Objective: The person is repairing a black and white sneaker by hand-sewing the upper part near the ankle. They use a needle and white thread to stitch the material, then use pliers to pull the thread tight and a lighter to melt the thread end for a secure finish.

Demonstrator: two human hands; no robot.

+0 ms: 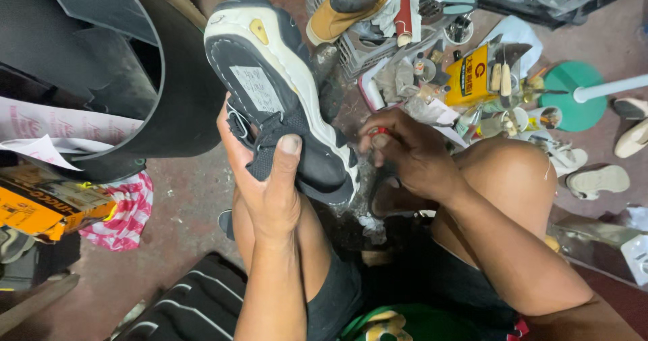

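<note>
My left hand (268,179) grips a black and cream sports shoe (277,84) held sole-up over my left knee, thumb pressed on a loose dark flap of sole rubber (270,142) near the heel. A pale paper label is stuck on the sole. My right hand (408,155) is closed just right of the heel, pinching a small red-handled tool (378,132) between thumb and fingers; the tool's tip is hidden.
A large black rubber roll (135,78) stands at the left. A grey crate (364,47) with a tan boot (347,4) sits behind. Glue tins, a yellow package (467,78), tools, sandals (597,179) and a green stand base (574,95) litter the floor right.
</note>
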